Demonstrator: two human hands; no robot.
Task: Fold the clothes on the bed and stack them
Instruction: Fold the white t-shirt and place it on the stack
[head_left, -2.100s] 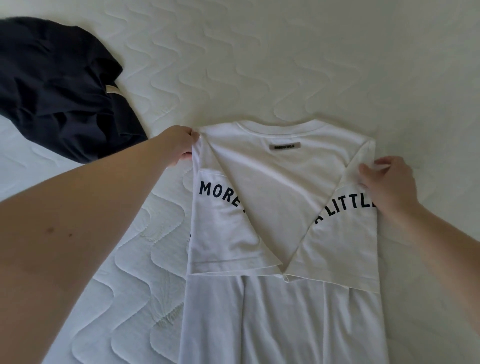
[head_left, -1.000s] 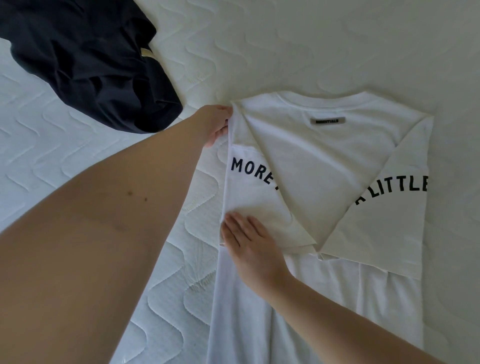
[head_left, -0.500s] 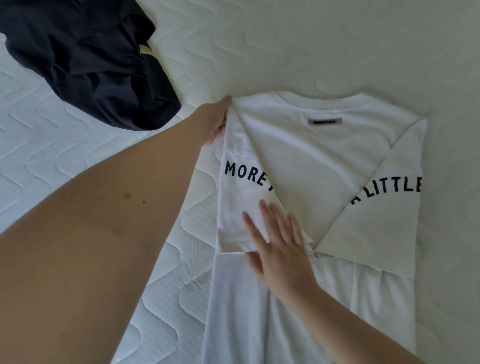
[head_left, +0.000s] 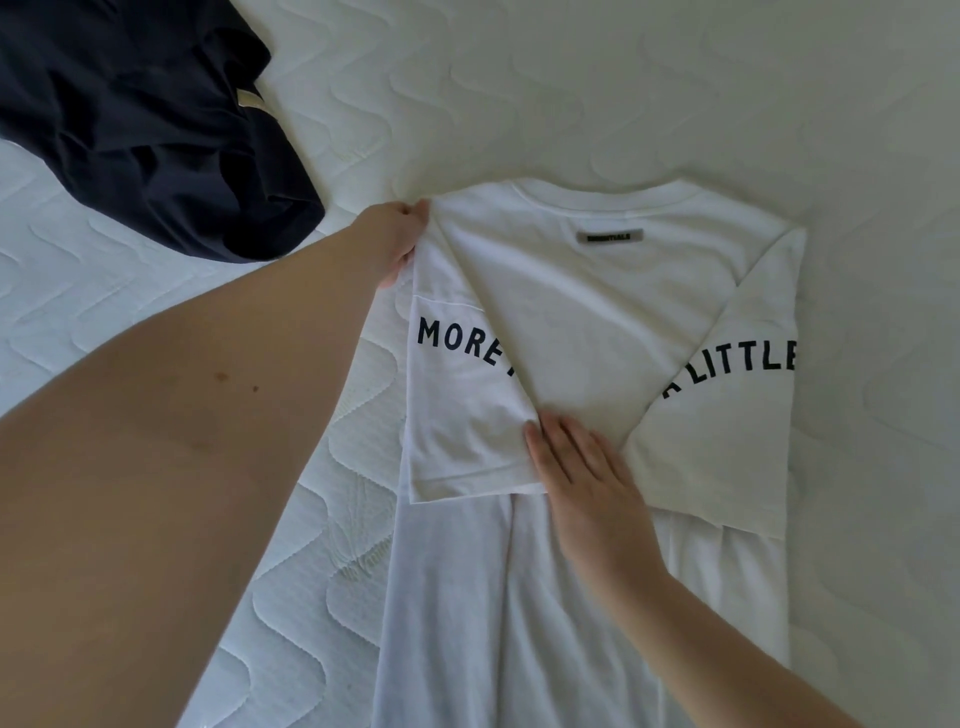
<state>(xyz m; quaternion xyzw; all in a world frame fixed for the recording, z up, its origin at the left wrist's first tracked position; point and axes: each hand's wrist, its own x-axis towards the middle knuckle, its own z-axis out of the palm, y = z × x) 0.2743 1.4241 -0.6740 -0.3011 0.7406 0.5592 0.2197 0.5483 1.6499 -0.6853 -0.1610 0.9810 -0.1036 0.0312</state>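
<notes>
Soft, even daylight fills the view; shadows are faint. The white quilted mattress (head_left: 675, 78) looks bluish toward 9 o'clock, warmer toward 1 o'clock. Wide-angle bending shows at the edges; focus is sharp.

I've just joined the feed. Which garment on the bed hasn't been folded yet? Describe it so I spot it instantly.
Start at the white quilted mattress and look to its far left corner, beyond the left hand. The dark navy garment lies there in a crumpled heap. Unlike the flat white T-shirt with black lettering, it is dark and bunched.
</notes>
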